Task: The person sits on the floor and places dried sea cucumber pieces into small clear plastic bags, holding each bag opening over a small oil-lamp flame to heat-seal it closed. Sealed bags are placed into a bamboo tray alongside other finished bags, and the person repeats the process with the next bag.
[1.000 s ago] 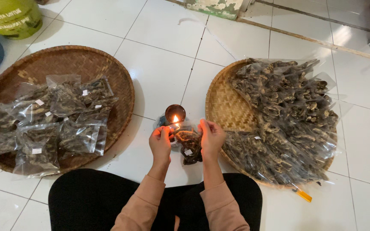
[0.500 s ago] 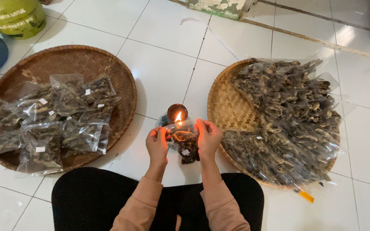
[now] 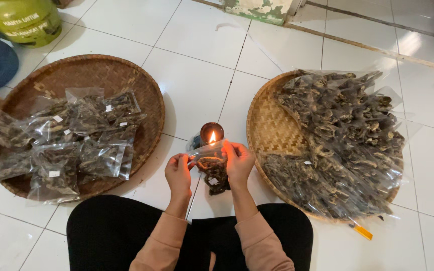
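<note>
Both hands work at centre near, just in front of the person's knees, over the white tiled floor (image 3: 197,75). The left hand (image 3: 178,173) pinches the left end of a small clear bag (image 3: 210,161); the right hand (image 3: 238,161) pinches its right end. Both grips are closed on the bag, fingers and thumb clamped on the top edge.

The bag is stretched level between the hands, its open edge up against the flame of a small candle (image 3: 211,134) just beyond it. Judging by that hold, the edge is kept taut and flat so the heat can melt it closed. The dark dried contents hang at the bottom, away from the flame. I cannot tell exactly what they are.

Containers:
- Left woven tray (image 3: 96,70), round and shallow: a loose layer of filled clear bags (image 3: 66,145), each with a small white label, lying flat and overlapping. Far part of the tray is bare.
- Right woven tray (image 3: 269,123), same type: a thick pile of packed bags (image 3: 342,135) of the same dark material, stacked high on its right side and spilling over the rim. Left part is bare.

Trays flank the hands on either side, within reach.

Far left: green gas cylinder (image 3: 18,20), blue object partly out of view. Small orange item (image 3: 362,232) on the floor by the right tray.
</note>
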### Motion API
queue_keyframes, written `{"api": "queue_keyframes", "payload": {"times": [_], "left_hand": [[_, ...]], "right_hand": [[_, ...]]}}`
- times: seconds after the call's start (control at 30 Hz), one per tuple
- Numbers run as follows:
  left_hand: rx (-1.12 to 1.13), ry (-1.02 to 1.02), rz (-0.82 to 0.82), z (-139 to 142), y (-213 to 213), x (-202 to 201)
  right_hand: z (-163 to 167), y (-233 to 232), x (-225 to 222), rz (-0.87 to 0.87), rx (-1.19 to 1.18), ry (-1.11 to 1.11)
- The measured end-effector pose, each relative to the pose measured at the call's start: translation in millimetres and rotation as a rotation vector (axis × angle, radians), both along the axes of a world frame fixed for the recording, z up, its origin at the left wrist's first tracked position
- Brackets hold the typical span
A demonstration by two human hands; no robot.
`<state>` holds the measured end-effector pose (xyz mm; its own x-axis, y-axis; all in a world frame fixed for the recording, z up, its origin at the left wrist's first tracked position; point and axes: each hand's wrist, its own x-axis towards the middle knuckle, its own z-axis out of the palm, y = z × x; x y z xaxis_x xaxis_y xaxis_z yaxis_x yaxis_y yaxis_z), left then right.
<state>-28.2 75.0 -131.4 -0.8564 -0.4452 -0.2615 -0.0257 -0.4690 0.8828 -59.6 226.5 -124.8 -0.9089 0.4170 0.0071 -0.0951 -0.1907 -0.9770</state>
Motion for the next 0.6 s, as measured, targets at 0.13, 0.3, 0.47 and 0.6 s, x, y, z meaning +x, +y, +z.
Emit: {"api": "queue_keyframes", "payload": {"times": [0.13, 0.3, 0.47, 0.6], "left_hand": [[-0.018, 0.005, 0.009, -0.2, -6.5, 4.6], [-0.028, 0.027, 0.018, -0.9, -12.2, 12.2], [-0.036, 0.017, 0.042, -2.2, -16.8, 17.4], [-0.046, 0.008, 0.045, -1.6, -20.6, 22.9]], "right_hand": [[2.7, -6.8, 0.5, 0.043, -0.109, -0.018], [9.8, -12.8, 4.3, 0.065, -0.044, -0.016], [15.2, -17.7, 7.2, 0.079, -0.02, -0.034], [17.3, -21.9, 9.0, 0.095, -0.03, -0.02]]}}
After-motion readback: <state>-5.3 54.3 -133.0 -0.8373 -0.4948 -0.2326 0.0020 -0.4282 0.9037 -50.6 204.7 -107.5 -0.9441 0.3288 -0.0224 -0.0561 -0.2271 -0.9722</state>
